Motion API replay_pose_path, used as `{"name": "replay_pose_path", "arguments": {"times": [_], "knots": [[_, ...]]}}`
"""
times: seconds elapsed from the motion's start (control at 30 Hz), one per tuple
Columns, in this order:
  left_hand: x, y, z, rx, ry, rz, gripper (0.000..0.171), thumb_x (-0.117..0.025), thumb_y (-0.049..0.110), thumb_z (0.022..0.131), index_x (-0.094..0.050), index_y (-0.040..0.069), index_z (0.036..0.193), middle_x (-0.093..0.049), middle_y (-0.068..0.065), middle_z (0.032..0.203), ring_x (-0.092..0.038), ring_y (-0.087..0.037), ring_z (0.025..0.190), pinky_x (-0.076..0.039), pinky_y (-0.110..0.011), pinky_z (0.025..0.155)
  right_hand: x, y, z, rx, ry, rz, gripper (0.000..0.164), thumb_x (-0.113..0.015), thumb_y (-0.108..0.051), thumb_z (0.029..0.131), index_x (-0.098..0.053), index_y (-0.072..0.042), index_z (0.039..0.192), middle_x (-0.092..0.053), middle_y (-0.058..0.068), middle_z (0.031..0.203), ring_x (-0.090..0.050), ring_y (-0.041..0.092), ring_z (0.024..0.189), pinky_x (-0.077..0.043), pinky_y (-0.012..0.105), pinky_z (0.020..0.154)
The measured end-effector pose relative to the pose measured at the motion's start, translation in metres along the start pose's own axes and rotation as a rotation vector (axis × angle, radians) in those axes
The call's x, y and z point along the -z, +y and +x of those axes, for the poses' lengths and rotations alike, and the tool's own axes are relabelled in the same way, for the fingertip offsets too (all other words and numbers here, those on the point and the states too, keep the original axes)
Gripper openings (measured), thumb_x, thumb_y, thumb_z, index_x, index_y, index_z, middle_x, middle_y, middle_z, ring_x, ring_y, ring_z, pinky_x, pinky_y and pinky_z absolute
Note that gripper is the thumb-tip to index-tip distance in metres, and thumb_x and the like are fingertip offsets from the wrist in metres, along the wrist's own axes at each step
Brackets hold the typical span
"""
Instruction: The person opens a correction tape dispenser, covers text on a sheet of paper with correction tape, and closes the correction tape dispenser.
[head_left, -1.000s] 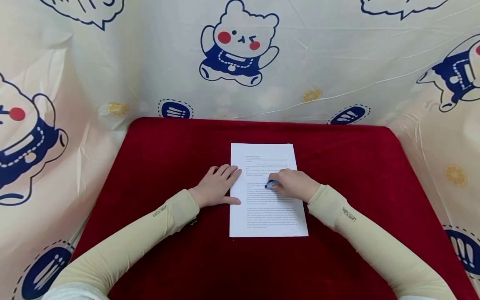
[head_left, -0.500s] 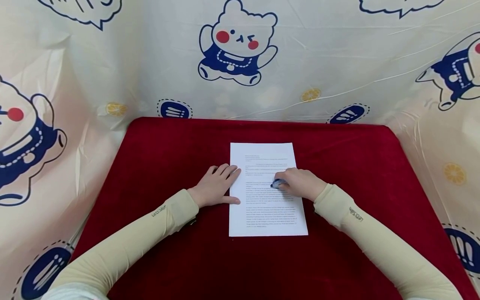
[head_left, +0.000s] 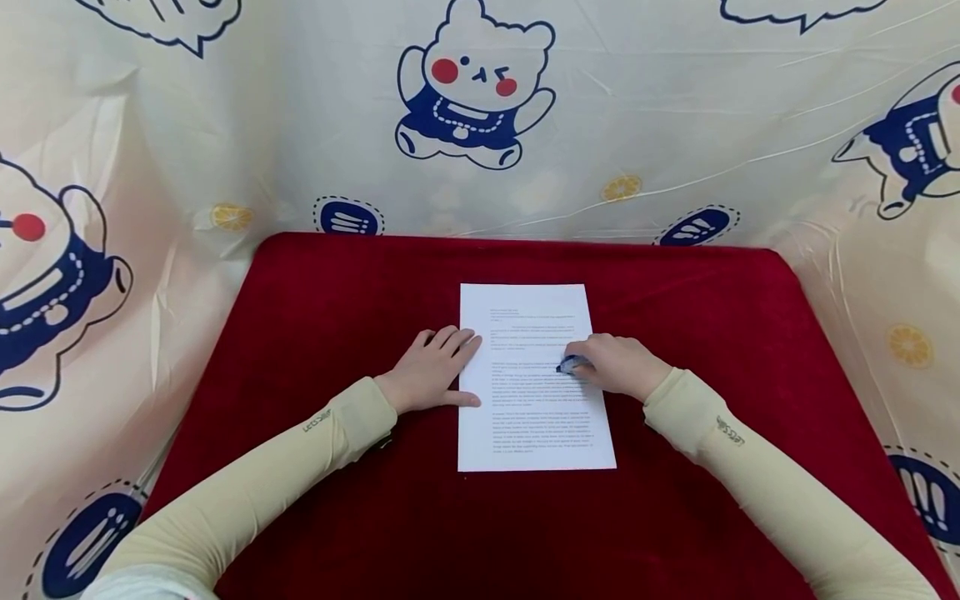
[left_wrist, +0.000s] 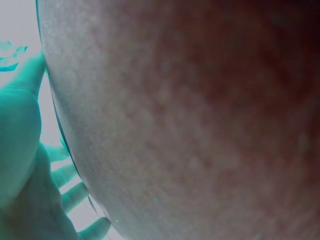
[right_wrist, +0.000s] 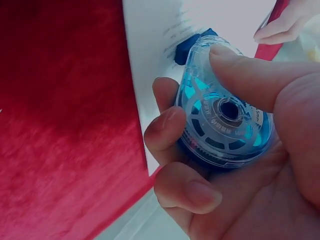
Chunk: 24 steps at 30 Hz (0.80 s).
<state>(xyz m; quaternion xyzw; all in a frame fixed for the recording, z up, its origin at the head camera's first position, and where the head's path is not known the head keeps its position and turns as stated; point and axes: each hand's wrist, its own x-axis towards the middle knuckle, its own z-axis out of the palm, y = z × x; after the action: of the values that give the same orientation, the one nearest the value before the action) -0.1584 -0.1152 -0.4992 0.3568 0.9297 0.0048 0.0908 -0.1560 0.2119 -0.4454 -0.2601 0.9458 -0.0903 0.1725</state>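
Observation:
A white sheet of paper with printed lines lies on the red cloth. My left hand rests on its left edge, fingers spread and straight. In the right wrist view, my right hand grips a clear and blue correction tape dispenser, thumb on top and fingers curled round its side. The dispenser's blue tip points at the printed text. From the head view, the right hand is over the paper's right half and hides most of the dispenser. The left wrist view is mostly blocked by a blurred skin-toned surface.
A red velvety cloth covers the table under the paper. Behind and on both sides hangs a pale curtain printed with cartoon bears and orange slices.
My right hand has moved steadily to the right across the paper with the correction tape dispenser. The left hand has stayed on the paper's left edge.

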Motion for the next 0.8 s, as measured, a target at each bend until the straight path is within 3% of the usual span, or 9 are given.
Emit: {"name": "replay_pose_path", "arguments": {"times": [0.3, 0.8], "knots": [[0.0, 0.001, 0.0, 0.001, -0.006, -0.009, 0.104, -0.061, 0.074, 0.091, -0.032, 0.005, 0.163, -0.036, -0.015, 0.164, -0.031, -0.036, 0.15, -0.031, -0.058, 0.115, 0.0, 0.012, -0.012, -0.01, 0.027, -0.009, 0.027, -0.079, -0.012, 0.093, -0.074, -0.011, 0.12, -0.067, 0.003, 0.091, -0.056, 0.018, 0.075, -0.051, 0.031, 0.065], [0.006, 0.003, -0.001, 0.008, -0.028, 0.0, 0.103, -0.061, 0.074, 0.092, -0.032, 0.005, 0.163, -0.036, -0.016, 0.165, -0.031, -0.036, 0.15, -0.031, -0.059, 0.115, -0.003, 0.011, -0.003, 0.078, -0.009, 0.089, 0.022, -0.074, -0.018, 0.099, -0.072, -0.014, 0.12, -0.064, 0.0, 0.088, -0.053, 0.014, 0.071, -0.046, 0.029, 0.065]]}}
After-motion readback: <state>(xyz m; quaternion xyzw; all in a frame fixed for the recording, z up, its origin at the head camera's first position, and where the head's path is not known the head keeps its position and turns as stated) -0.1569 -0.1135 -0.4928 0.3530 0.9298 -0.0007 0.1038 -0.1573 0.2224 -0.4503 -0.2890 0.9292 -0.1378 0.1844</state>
